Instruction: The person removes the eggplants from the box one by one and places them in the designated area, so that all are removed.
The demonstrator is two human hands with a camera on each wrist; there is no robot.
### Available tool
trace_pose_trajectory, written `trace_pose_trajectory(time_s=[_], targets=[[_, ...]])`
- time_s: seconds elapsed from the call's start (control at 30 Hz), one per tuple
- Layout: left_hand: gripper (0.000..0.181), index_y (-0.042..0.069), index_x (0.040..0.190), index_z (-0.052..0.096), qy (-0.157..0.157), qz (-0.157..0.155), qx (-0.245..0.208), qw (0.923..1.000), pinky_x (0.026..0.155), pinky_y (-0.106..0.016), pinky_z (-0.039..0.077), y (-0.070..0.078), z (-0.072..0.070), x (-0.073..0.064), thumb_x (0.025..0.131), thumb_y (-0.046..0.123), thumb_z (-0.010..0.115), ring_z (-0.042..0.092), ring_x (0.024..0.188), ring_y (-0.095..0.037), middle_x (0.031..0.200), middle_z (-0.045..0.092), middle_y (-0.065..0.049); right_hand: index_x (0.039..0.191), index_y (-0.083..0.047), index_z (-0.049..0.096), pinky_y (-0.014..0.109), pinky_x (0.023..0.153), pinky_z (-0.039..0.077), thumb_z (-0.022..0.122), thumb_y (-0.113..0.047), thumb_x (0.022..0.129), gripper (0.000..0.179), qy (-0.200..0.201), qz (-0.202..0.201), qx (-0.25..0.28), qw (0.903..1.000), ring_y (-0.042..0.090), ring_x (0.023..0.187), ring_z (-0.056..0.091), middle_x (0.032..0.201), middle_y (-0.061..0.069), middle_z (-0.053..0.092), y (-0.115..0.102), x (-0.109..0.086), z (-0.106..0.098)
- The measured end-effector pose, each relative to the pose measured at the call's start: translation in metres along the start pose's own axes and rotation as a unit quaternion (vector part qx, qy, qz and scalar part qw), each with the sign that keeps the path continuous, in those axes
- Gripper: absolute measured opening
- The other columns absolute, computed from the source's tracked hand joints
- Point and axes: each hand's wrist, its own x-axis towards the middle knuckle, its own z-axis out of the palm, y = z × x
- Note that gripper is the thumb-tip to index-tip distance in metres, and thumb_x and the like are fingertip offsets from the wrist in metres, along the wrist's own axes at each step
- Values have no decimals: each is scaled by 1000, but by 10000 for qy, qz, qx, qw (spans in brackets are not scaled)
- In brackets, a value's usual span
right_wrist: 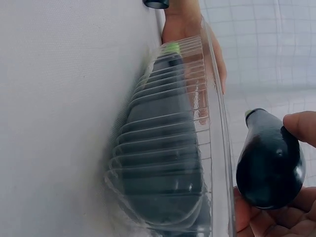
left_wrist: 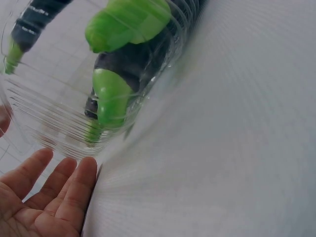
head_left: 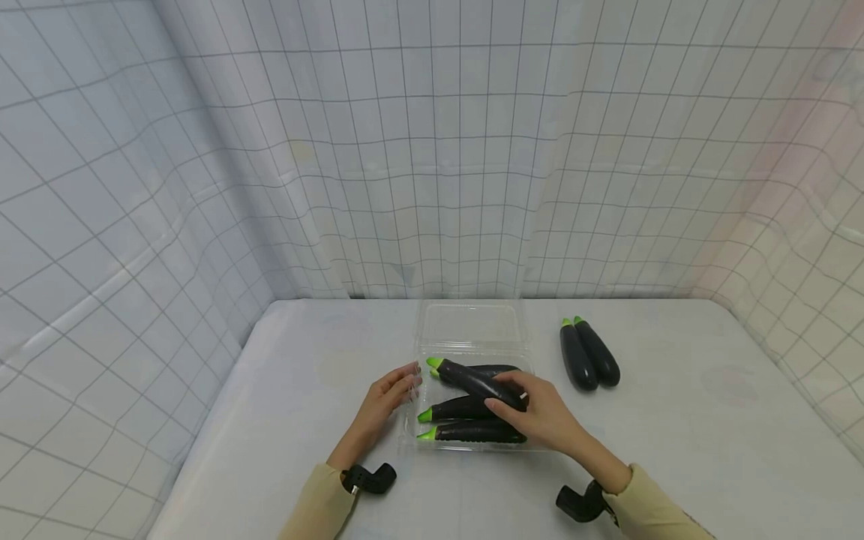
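A clear plastic clamshell box lies with its hinged lid folded back. Three dark eggplants with green stem ends are inside: a rear one, a middle one and a front one. Above them my right hand grips another eggplant by its thick end, thumb on one side and fingers on the other; its green end points left. My left hand is at the box's left side, its extended fingertips at the ribbed wall, apparently touching it.
Two more eggplants lie side by side on the white-covered table, right of the box. Gridded white curtains stand behind and on both sides. Each wrist wears a black camera.
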Motion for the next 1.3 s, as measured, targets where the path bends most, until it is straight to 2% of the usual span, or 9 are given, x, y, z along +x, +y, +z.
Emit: trace_pose_trajectory(time_s=[0.13, 0.27, 0.4, 0.5, 0.73, 0.87, 0.97, 1.2, 1.3], targets=[[47, 0, 140, 43, -65, -71, -21, 10000, 99, -38, 41, 4, 0, -1, 100, 22, 51, 47, 125, -27, 140, 46, -15, 115, -9, 63, 24, 58, 50, 68, -36, 88, 39, 23, 65, 84, 9999, 8, 71, 55, 96, -1, 63, 1, 0, -1], [47, -5, 141, 39, -195, -41, 39, 9998, 99, -38, 40, 19, 3, -7, 101, 18, 48, 45, 126, -30, 141, 43, -20, 114, -8, 62, 25, 54, 50, 69, -35, 87, 39, 35, 224, 249, 9994, 9, 65, 58, 91, -1, 62, 1, 0, -1], [48, -7, 141, 38, -235, -62, 119, 9996, 99, -36, 41, 31, 6, -13, 101, 19, 48, 44, 127, -31, 141, 42, -21, 112, -8, 62, 25, 56, 50, 71, -33, 85, 38, 192, 334, 264, 9989, 13, 68, 59, 87, -3, 62, 1, 0, -2], [48, -7, 140, 38, -231, -38, 109, 9997, 99, -37, 41, 31, 6, -13, 101, 19, 48, 44, 127, -32, 141, 43, -22, 111, -9, 63, 25, 58, 49, 73, -32, 84, 37, 357, 398, 225, 9983, 14, 71, 58, 85, -5, 62, 0, 0, -3], [46, -3, 139, 43, -77, -1, 50, 10000, 100, -40, 40, 6, 1, -2, 101, 21, 50, 46, 126, -29, 140, 45, -18, 109, -10, 64, 26, 64, 50, 76, -29, 82, 36, 735, 545, 106, 9957, 10, 76, 57, 86, -5, 62, 2, 2, -6], [46, 0, 139, 45, -31, -46, -22, 10000, 100, -39, 40, 1, 0, 0, 100, 23, 52, 47, 125, -27, 139, 47, -15, 109, -7, 64, 26, 63, 50, 75, -27, 82, 35, 972, 541, 138, 9937, 12, 76, 58, 86, -2, 62, 3, 2, -10], [45, -1, 139, 44, -90, -73, -72, 9999, 100, -40, 39, 4, 0, -1, 100, 21, 51, 46, 126, -28, 140, 46, -16, 111, -5, 63, 25, 64, 51, 75, -27, 83, 37, 1078, 582, 204, 9923, 13, 79, 58, 90, 0, 64, 3, 3, -13], [46, -6, 140, 40, -255, -35, 56, 9997, 101, -41, 39, 28, 5, -11, 101, 18, 48, 43, 127, -32, 141, 42, -22, 112, -5, 62, 27, 67, 51, 74, -30, 84, 40, 1331, 820, 266, 9873, 15, 83, 58, 95, 3, 64, 5, 3, -19], [46, -6, 140, 40, -261, -37, 69, 9996, 101, -41, 39, 29, 5, -11, 101, 18, 48, 43, 127, -32, 141, 42, -22, 112, -5, 62, 28, 68, 51, 74, -32, 83, 41, 1470, 925, 279, 9844, 15, 84, 58, 94, 3, 64, 6, 3, -20]])
